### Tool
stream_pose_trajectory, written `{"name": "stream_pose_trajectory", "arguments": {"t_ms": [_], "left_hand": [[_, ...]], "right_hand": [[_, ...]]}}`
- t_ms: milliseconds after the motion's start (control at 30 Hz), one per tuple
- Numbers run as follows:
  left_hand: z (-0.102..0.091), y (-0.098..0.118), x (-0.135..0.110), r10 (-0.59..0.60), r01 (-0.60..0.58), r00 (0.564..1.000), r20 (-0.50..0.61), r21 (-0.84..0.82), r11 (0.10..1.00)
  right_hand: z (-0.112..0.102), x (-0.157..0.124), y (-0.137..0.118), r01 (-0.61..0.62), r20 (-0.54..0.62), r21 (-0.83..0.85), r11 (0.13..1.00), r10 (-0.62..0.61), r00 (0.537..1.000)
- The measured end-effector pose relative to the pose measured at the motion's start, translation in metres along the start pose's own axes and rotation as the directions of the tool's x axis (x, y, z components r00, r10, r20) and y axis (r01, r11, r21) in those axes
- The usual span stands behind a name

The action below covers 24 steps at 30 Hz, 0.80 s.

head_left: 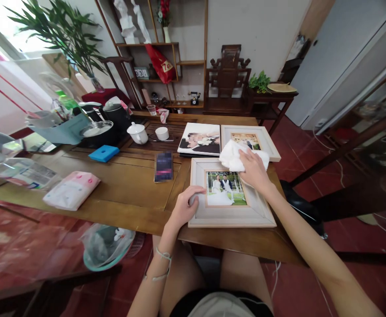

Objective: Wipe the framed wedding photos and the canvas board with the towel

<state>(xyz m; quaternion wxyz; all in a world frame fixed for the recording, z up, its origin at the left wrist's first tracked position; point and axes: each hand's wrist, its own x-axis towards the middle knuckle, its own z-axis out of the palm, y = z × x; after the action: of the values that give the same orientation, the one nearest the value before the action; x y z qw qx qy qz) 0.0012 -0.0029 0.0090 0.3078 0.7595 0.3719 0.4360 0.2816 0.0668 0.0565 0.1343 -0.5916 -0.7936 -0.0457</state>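
Note:
A white picture frame (232,215) with a photo of two people in wedding clothes lies flat near the table's front edge. My left hand (186,204) grips its left side, fingers over the border. My right hand (255,171) is closed on a crumpled white cloth (231,155), pressed on the frame's upper right border. Part of that border is hidden under cloth and hand. Just behind lies a second light-framed picture (268,143), partly covered by the cloth. To its left is a photo album (199,138) with a black-and-white cover picture.
A phone (163,166) lies on the wooden table (130,198) left of the frame. Farther left are a tissue pack (71,190), a plastic bottle (24,171) and a blue box (103,153). A white lidded cup (137,133) stands behind. A lined bin (108,246) is on the floor.

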Motion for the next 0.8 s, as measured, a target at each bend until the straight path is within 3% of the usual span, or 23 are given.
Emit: {"name": "stream_pose_trajectory", "arguments": {"t_ms": [67, 167, 300, 367, 433, 500, 667, 733, 800], "left_hand": [[0.0, 0.0, 0.0, -0.005, 0.005, 1.0, -0.006, -0.003, 1.0], [0.0, -0.001, 0.0, -0.005, 0.005, 1.0, -0.006, -0.002, 1.0], [0.001, -0.003, -0.001, -0.008, 0.008, 1.0, 0.002, 0.016, 1.0], [0.001, -0.004, -0.001, -0.014, 0.014, 1.0, 0.004, 0.018, 1.0], [0.001, -0.004, -0.002, -0.016, 0.016, 1.0, 0.005, 0.018, 1.0], [0.001, -0.003, -0.001, -0.014, 0.014, 1.0, 0.003, 0.019, 1.0], [0.0, -0.001, 0.0, -0.008, 0.008, 1.0, -0.005, 0.028, 1.0], [0.0, -0.001, 0.0, -0.006, 0.007, 1.0, -0.016, 0.038, 0.999], [0.0, -0.002, 0.0, 0.002, 0.0, 1.0, -0.031, 0.045, 0.999]], "right_hand": [[-0.003, 0.001, -0.007, 0.05, 0.07, 0.006, 0.999, -0.05, 0.996], [-0.014, -0.026, -0.032, 0.138, 0.208, 0.056, 0.989, -0.147, 0.967], [-0.05, -0.088, -0.071, 0.186, 0.473, 0.208, 0.96, -0.266, 0.84], [-0.07, -0.111, -0.08, 0.182, 0.543, 0.284, 0.941, -0.315, 0.779], [-0.082, -0.122, -0.078, 0.185, 0.56, 0.344, 0.921, -0.359, 0.746], [-0.082, -0.118, -0.069, 0.189, 0.528, 0.364, 0.912, -0.369, 0.765], [-0.045, -0.068, -0.045, 0.13, 0.344, 0.14, 0.982, -0.171, 0.923], [-0.032, -0.051, -0.05, 0.083, 0.281, 0.032, 0.996, -0.088, 0.956], [-0.027, -0.043, -0.065, 0.079, 0.27, 0.008, 0.997, -0.078, 0.96]]}}
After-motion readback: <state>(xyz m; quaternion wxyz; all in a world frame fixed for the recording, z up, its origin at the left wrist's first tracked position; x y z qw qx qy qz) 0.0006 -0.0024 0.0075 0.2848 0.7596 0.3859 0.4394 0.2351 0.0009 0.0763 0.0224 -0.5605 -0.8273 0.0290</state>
